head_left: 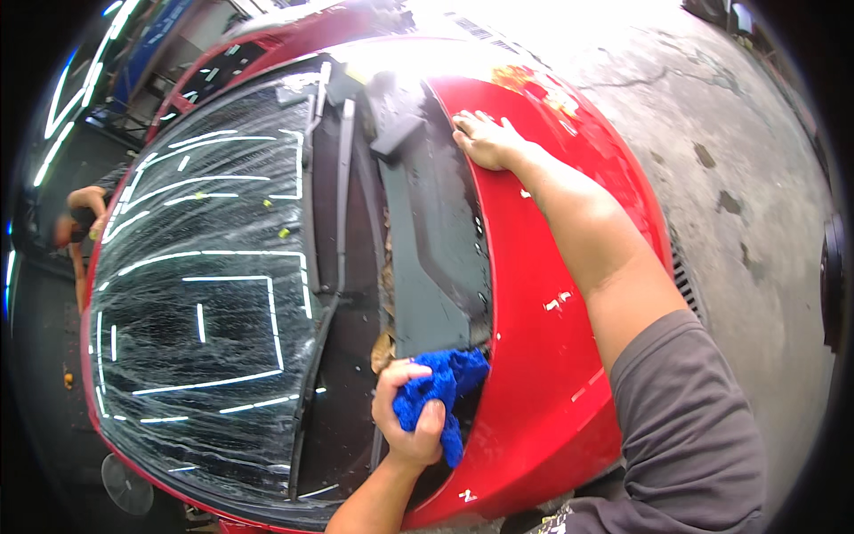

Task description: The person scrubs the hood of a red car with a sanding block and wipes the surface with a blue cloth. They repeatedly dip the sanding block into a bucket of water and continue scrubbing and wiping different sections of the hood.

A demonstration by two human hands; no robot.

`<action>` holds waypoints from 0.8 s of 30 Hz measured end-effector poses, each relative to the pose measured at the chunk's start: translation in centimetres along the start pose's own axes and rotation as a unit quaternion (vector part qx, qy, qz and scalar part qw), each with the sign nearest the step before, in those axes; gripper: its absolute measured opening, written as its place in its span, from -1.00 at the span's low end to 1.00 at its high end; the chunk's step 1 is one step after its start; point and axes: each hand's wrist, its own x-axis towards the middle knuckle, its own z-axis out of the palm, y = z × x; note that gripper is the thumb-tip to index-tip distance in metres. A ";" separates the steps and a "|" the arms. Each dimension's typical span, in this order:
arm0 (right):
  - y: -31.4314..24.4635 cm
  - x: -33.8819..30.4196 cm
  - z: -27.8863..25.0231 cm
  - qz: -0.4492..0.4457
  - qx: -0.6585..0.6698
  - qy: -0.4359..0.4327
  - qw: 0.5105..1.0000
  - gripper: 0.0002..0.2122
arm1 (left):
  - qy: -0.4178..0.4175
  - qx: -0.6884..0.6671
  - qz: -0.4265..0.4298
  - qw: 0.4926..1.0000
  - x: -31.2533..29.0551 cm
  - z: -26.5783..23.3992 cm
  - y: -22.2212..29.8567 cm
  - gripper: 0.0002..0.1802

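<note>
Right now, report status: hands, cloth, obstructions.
Left hand grips blue cloth at cowl. Right hand flat on hood edge. Dry leaves by cloth.

Blue cloth (pixel 442 387) — bunched, crumpled, pressed at rear edge of raised red hood (pixel 534 294) — hood glossy.

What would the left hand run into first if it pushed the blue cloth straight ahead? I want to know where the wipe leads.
Probably the dark underside panel of the raised red hood: the left hand presses the blue cloth at that panel's lower edge. Depth is unclear.

No packages, labels, signs or screens can be made out anywhere in this view
</note>
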 end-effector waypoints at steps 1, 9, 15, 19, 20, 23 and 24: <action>0.3 0.8 -0.3 0.001 0.007 0.006 1.000 -0.37 | -0.003 -0.023 -0.036 0.999 -0.3 0.1 0.6 -0.52; -2.3 -13.4 2.3 -0.016 0.024 -0.008 1.000 -0.41 | 0.011 -0.017 -0.022 1.000 -0.6 0.0 -1.1 -0.65; -7.8 -34.7 4.6 -0.032 -0.020 -0.041 0.998 -0.36 | 0.035 -0.050 0.044 0.997 0.6 1.5 -3.1 -0.77; -14.5 -46.7 5.8 -0.017 -0.031 -0.063 0.997 -0.34 | 0.039 -0.079 0.050 0.995 1.1 2.4 -2.1 -0.79; -16.7 -48.9 6.2 -0.023 -0.041 -0.082 0.995 -0.34 | 0.044 -0.079 0.054 0.994 1.0 2.1 -1.9 -0.79; -21.8 -54.1 6.6 -0.070 -0.056 -0.140 0.986 -0.33 | 0.047 -0.113 0.030 0.992 0.5 1.5 -1.1 -0.80; -22.0 -54.4 6.8 -0.065 -0.059 -0.124 0.988 -0.33 | 0.039 -0.140 0.012 0.989 0.5 1.5 -1.2 -0.81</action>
